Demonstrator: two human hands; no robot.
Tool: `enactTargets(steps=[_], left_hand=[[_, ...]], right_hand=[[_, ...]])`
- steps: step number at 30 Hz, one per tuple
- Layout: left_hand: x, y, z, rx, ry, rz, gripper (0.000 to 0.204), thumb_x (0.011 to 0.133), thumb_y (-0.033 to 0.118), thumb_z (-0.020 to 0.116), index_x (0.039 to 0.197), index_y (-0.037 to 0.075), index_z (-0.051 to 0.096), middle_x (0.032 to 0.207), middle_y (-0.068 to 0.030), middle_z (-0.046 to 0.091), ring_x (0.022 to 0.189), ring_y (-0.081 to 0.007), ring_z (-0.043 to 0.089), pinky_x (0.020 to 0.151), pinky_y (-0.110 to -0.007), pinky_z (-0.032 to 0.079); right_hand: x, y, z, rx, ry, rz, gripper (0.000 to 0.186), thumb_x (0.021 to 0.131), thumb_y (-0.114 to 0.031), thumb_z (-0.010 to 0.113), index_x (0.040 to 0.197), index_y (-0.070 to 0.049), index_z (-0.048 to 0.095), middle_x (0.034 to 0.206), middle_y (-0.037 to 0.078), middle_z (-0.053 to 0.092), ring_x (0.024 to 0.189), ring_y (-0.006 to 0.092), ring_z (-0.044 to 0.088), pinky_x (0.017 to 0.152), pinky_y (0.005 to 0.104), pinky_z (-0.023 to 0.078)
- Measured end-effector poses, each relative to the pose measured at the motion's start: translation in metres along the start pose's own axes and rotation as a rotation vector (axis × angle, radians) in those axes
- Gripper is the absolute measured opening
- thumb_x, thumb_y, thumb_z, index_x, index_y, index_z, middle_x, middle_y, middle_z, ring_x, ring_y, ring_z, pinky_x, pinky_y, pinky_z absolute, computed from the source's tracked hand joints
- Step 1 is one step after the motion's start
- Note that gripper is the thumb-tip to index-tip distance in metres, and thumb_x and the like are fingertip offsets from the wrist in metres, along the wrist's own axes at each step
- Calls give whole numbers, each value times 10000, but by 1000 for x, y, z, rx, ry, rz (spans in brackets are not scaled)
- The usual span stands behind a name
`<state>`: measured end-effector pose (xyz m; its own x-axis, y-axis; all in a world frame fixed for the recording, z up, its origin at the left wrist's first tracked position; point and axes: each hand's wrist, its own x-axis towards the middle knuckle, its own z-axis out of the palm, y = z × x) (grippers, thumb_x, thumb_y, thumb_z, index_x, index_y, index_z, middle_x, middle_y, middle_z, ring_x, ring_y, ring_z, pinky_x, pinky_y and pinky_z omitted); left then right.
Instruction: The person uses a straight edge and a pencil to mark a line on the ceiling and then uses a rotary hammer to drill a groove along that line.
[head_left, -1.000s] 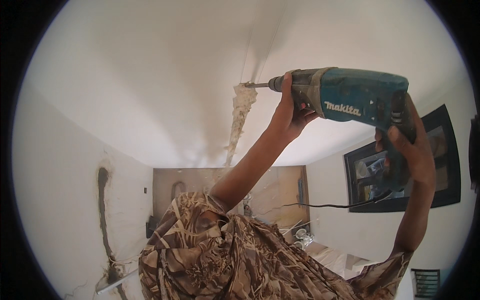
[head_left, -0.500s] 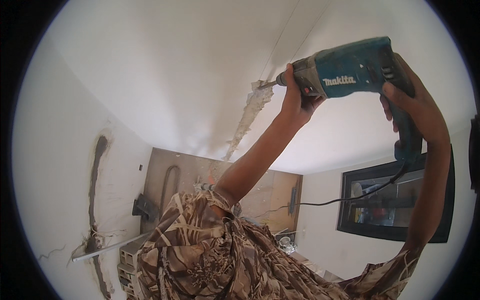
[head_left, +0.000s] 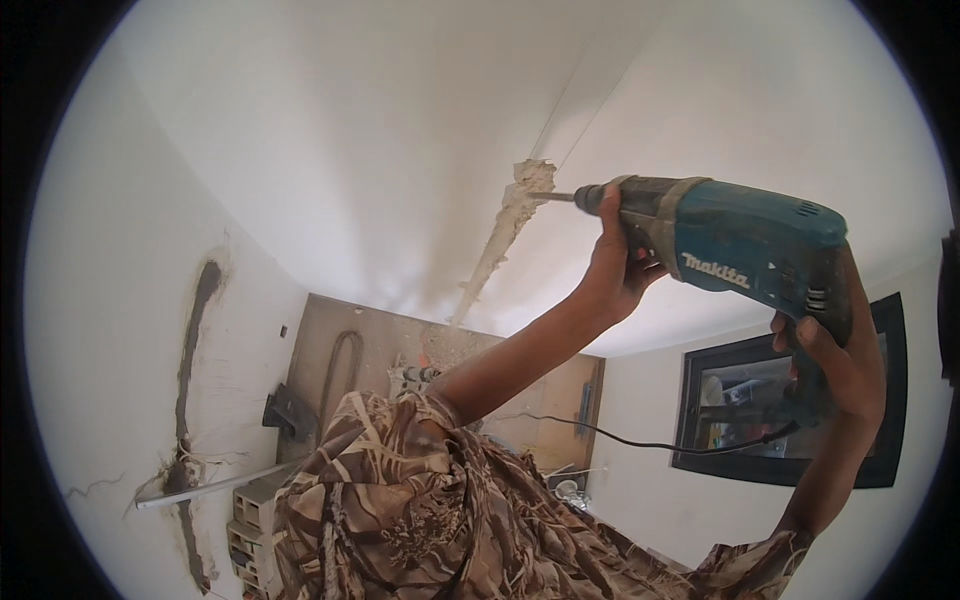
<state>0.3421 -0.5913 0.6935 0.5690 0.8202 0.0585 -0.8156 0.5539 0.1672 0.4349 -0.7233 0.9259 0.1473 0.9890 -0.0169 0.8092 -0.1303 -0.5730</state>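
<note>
I hold a teal hammer drill (head_left: 745, 245) up against the white ceiling (head_left: 400, 150). My left hand (head_left: 612, 262) wraps the front of the drill just behind the chuck. The pistol handle at the back is gripped by my right hand (head_left: 835, 355). The bit (head_left: 550, 196) touches the end of a rough chased groove (head_left: 500, 235) cut along the ceiling. A black power cord (head_left: 650, 443) hangs from the handle. My camouflage-patterned sleeves (head_left: 420, 500) fill the lower middle of the view.
A dark vertical chase with loose wires (head_left: 190, 380) runs down the white wall at left, above a white conduit pipe (head_left: 215, 487). Concrete blocks (head_left: 255, 520) stand below. A brown board wall (head_left: 370, 350) closes the far end. At right is a dark-framed window (head_left: 740, 400).
The drill has come down and leftward in view from its higher position half a second ago. The bit again points at the groove's end. Both hands keep their grip.
</note>
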Motion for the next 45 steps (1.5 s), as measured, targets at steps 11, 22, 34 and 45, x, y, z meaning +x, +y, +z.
enactTargets(steps=[11,22,34,45], left_hand=[[81,28,-50,-142,-90,74,641,963,630,342,1331,121,472,1307,-102,517,1221,-271,506,1043,-441,434],[78,30,-133,-170,20,128,680,934,676,366,1305,122,500,1250,-83,568,1176,-232,553,986,-396,488],[13,-2,-89,-50,126,-24,797,838,772,462,1304,126,480,1181,-72,587,1102,-219,586,952,-400,503],[51,19,-195,-136,96,81,702,952,662,324,1317,89,499,1238,-88,580,1156,-242,559,1013,-420,453]], right_hand=[[91,-8,23,-118,-80,-55,727,805,-500,689,1352,-87,447,777,64,610,657,143,615,524,290,531],[117,3,92,-68,-256,7,616,875,-285,652,1384,-96,363,849,82,604,658,159,618,516,309,542],[20,34,70,122,-58,1,736,814,-219,710,1435,-73,344,1114,164,599,849,176,625,592,275,536],[116,64,151,117,-281,36,695,865,-283,679,1421,-83,313,950,131,636,651,163,628,514,299,540]])
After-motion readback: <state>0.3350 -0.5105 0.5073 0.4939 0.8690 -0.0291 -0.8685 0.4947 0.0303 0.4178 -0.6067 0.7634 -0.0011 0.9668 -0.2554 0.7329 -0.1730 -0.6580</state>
